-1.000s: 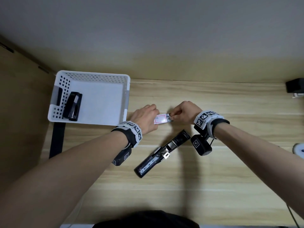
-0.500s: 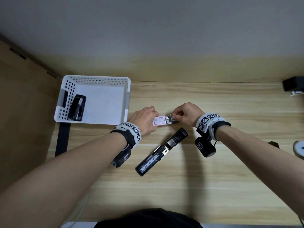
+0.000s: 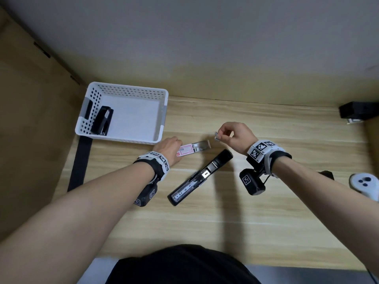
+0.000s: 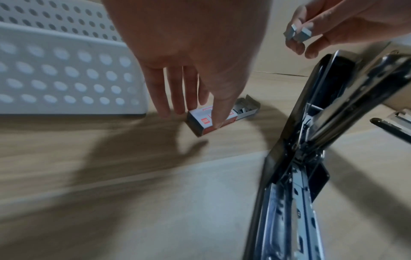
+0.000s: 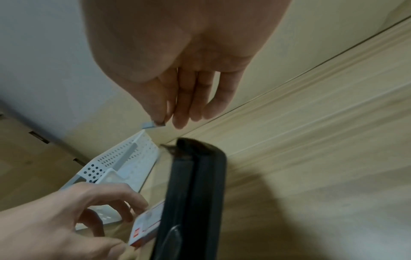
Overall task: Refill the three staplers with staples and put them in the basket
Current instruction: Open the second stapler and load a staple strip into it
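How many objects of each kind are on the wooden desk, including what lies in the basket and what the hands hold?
Black staplers: 2, one closed in the basket, one opened flat on the desk
White perforated plastic basket: 1
Red-and-white cardboard staple box: 1
Grey metal staple strip: 1
White game controller: 1
Total: 6

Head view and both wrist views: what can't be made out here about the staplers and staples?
- Third stapler: not in any view.
- Stapler in the basket: too small in the head view to tell if loaded.
- Open stapler: its staple channel is blurred in the left wrist view.
- Staple strip: count unreadable, partly covered by right hand fingers.
- Staple box: contents too small, left hand covers one end.
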The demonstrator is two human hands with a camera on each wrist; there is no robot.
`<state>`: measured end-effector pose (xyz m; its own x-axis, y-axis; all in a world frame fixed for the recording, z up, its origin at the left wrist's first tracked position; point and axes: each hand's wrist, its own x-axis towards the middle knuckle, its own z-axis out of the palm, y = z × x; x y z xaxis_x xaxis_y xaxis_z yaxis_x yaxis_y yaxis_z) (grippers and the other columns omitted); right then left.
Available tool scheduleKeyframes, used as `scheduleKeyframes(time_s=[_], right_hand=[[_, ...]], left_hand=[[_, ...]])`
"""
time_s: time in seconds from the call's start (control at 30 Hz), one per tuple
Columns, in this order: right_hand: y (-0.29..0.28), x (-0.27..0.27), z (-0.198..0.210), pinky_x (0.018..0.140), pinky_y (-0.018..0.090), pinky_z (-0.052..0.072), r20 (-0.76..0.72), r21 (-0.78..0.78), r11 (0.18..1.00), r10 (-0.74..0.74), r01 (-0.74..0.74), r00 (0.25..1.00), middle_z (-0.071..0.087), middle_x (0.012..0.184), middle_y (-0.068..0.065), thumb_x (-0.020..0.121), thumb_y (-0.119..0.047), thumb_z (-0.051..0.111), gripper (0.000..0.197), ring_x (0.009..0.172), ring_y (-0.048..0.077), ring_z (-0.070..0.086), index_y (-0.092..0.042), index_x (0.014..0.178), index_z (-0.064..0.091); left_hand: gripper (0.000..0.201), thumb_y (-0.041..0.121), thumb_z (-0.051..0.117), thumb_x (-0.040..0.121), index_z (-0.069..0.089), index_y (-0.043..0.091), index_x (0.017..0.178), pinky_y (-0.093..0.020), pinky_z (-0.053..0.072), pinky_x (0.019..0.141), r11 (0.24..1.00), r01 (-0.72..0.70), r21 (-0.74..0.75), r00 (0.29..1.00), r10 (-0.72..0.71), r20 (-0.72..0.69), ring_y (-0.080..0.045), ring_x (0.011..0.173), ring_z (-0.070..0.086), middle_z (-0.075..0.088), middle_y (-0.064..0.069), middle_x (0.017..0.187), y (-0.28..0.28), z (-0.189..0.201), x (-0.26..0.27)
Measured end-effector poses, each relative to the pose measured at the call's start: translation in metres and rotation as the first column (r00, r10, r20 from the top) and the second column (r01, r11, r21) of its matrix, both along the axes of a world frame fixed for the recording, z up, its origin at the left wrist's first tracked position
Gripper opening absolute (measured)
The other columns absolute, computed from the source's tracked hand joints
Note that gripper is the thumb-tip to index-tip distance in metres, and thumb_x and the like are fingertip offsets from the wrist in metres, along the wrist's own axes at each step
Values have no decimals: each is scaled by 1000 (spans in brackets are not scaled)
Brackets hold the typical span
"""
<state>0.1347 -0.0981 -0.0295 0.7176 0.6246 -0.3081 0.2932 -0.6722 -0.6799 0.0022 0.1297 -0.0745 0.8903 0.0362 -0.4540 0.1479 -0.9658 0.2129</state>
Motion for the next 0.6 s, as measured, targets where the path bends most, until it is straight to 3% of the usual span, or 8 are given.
scheduleKeyframes(time_s=[0.2,0.27,0.33,0.43,0.5,0.6], right_hand=[[12,-36,19,76,31,49,34,25,1000,9,-10,999,67,78,-11,85,-26,68,11,79,10,63,-24,75,64],[14,-53,23,73,30,49,48,25,1000,11,-12,999,67,76,-11,85,-26,67,9,76,8,63,-24,76,65],[13,-67,25,69,28,46,85,20,1000,0,-2,996,65,73,-13,85,-27,67,8,71,6,60,-24,77,66],[6,-84,27,64,27,44,110,26,999,-45,43,993,64,69,-14,84,-28,67,10,66,5,58,-26,75,64],[-3,-93,27,62,27,46,85,41,996,-81,78,993,65,66,-11,83,-27,68,11,63,7,60,-24,73,64],[-22,-107,26,66,28,48,66,63,990,-131,127,989,67,69,-7,82,-25,69,11,67,11,62,-21,74,64]], left_hand=[[30,24,56,91,59,15,119,-39,54,76,998,-28,-51,997,32,67,-21,93,55,54,-2,108,3,16,-40],[34,34,57,91,59,18,120,-36,52,79,991,-67,-115,995,75,73,-19,95,56,57,1,110,-2,24,-59],[44,51,60,85,59,23,119,-34,50,81,985,-97,-142,995,96,-16,-18,95,58,60,5,113,-13,26,-80],[60,67,64,72,56,23,112,-35,47,78,999,0,-52,982,-10,-190,-22,96,59,57,5,111,-36,19,-112],[55,57,67,75,50,20,111,-36,44,75,1000,31,-3,977,-31,-212,-26,95,59,55,0,110,-49,12,-126],[35,31,62,85,47,15,112,-37,43,72,1000,10,13,991,-8,-132,-32,97,60,56,-6,113,-62,9,-133]])
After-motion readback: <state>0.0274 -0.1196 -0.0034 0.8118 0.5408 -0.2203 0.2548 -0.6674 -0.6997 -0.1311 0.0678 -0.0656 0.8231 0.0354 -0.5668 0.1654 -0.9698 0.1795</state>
